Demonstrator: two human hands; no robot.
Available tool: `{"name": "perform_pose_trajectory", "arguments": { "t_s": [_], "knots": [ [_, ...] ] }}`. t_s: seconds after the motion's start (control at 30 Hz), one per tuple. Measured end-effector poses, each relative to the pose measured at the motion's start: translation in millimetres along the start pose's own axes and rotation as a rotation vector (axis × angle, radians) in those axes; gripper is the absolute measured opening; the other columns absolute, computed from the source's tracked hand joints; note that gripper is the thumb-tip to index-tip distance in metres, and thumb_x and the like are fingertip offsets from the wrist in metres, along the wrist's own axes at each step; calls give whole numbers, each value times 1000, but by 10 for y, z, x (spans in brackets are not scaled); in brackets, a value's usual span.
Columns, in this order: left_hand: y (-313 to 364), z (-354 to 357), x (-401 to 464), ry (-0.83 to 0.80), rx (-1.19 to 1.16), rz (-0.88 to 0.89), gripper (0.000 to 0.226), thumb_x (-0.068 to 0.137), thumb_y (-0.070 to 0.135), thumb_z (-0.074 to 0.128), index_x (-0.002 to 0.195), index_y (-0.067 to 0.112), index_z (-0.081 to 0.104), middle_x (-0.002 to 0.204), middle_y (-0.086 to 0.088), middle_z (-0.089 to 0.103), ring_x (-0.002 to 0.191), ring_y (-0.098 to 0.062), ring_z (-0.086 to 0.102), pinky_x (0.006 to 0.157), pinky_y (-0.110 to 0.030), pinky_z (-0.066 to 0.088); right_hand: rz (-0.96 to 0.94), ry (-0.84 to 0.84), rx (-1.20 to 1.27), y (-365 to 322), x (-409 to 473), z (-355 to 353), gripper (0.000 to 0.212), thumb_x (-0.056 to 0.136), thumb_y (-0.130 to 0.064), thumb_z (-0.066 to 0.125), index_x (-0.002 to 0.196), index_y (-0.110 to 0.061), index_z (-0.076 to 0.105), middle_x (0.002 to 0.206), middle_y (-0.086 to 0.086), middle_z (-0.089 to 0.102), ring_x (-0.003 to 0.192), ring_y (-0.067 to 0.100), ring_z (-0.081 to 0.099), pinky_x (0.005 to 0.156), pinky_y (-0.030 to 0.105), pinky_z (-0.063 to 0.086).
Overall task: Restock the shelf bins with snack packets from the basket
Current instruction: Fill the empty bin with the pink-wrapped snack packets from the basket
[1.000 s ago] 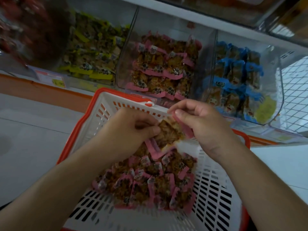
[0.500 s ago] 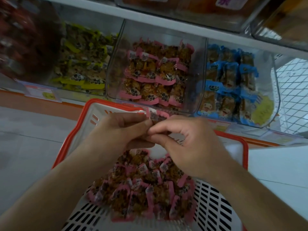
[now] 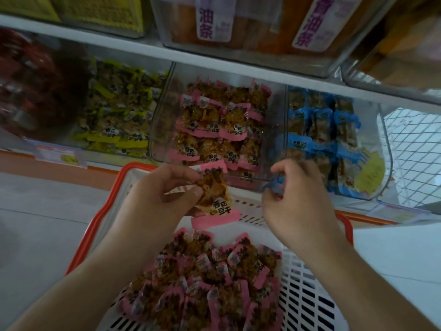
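1. Left hand [image 3: 162, 199] pinches one pink-edged snack packet [image 3: 213, 194] between thumb and fingers, held up over the far end of the basket [image 3: 310, 304], just in front of the pink bin [image 3: 162, 120].
2. Right hand [image 3: 296, 201] sits just to the right of that packet, apart from it, fingers curled; something small and blue [image 3: 274, 187] shows at its fingertips, but blur keeps me from telling whether it is gripped.
3. I count two hands, one lifted packet, one basket, and four bins on the lower shelf: red [image 3: 35, 91], yellow [image 3: 119, 111], pink, blue [image 3: 334, 139]. The loose pile of pink packets [image 3: 210, 283] below my wrists is too jumbled to count.
4. The held packet's long axis runs near-to-far, tilted slightly; its printed pink strip faces me at the near end, the other pink end points toward the pink bin.
5. The pink bin's clear front lip lies just beyond the packet's far end. Above the stacked packets inside, open room remains under the upper shelf edge [image 3: 214, 60]. The basket's orange rim [image 3: 133, 167] runs left of my left hand.
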State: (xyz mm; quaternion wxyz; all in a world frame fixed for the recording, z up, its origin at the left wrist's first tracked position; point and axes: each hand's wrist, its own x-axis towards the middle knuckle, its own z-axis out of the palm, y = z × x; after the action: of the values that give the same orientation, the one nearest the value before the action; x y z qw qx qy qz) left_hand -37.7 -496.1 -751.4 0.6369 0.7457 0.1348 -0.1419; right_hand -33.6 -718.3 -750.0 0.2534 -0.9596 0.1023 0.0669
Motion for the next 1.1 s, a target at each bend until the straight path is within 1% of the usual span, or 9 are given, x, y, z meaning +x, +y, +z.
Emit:
{"name": "perform_pose_trajectory", "arguments": {
  "t_s": [0.13, 0.23, 0.3, 0.37, 0.5, 0.67, 0.77, 0.97, 1.1],
  "knots": [
    [63, 41, -24, -44, 68, -3, 46, 79, 4, 85, 116, 26, 68, 103, 17, 77, 92, -7, 76, 79, -28, 62, -24, -39, -57, -7, -19, 4, 46, 98, -25, 66, 141, -23, 49, 136, -5, 38, 104, 11, 49, 83, 21, 39],
    [203, 140, 79, -17, 213, 87, 54, 78, 14, 89, 119, 39, 63, 102, 29, 72, 92, 7, 70, 75, -13, 56, -41, -50, -47, -9, -16, -16, 38, 98, -24, 64, 133, -23, 49, 131, -4, 37, 99, 12, 46, 79, 22, 37],
    [324, 267, 324, 5, 344, 173, 53, 80, 25, 88, 120, 45, 61, 104, 26, 72, 94, 11, 67, 68, -6, 52, -53, -47, -27, -1, -17, -18, 32, 96, -22, 65, 125, -22, 51, 130, -3, 39, 98, 13, 46, 69, 20, 34],
    [410, 437, 666, 17, 470, 295, 53, 81, 32, 87, 126, 44, 61, 114, 21, 69, 101, 5, 66, 78, -13, 55, -68, -44, -6, 9, -17, -12, 32, 95, -20, 66, 123, -21, 52, 129, -3, 40, 103, 16, 50, 69, 16, 37],
    [460, 834, 1340, 28, 655, 449, 57, 83, 29, 84, 134, 32, 60, 129, 8, 62, 115, -9, 58, 93, -20, 49, -73, -37, 31, 21, 3, -20, 33, 95, -19, 65, 124, -22, 49, 130, -2, 38, 111, 20, 54, 84, 27, 48],
    [427, 1142, 1789, 16, 800, 543, 38, 86, 23, 80, 122, 26, 68, 120, 6, 58, 111, -9, 52, 89, -21, 41, -72, -39, 79, 46, 41, -43, 36, 96, -20, 63, 127, -21, 47, 129, -3, 35, 112, 21, 55, 90, 36, 54],
    [303, 1193, 1912, 16, 879, 624, 34, 88, 22, 75, 121, 29, 71, 124, 2, 63, 122, -20, 52, 101, -33, 46, -93, -43, 86, 57, 55, -44, 38, 95, -19, 63, 128, -20, 46, 128, -2, 35, 113, 20, 51, 93, 33, 52],
    [128, 1211, 1960, 167, 1111, 670, 42, 89, 39, 72, 130, 40, 64, 143, 2, 45, 129, -35, 36, 105, -52, 37, -100, -51, 90, 65, 60, -61, 38, 95, -20, 61, 129, -18, 44, 128, -1, 35, 114, 19, 50, 97, 34, 51],
    [130, 1208, 1962, 130, 1186, 685, 41, 96, 40, 63, 137, 37, 61, 138, 4, 51, 128, -34, 36, 102, -49, 34, -98, -49, 86, 63, 66, -38, 38, 95, -20, 60, 130, -18, 44, 126, -1, 35, 111, 21, 50, 94, 36, 52]
  ]
}}
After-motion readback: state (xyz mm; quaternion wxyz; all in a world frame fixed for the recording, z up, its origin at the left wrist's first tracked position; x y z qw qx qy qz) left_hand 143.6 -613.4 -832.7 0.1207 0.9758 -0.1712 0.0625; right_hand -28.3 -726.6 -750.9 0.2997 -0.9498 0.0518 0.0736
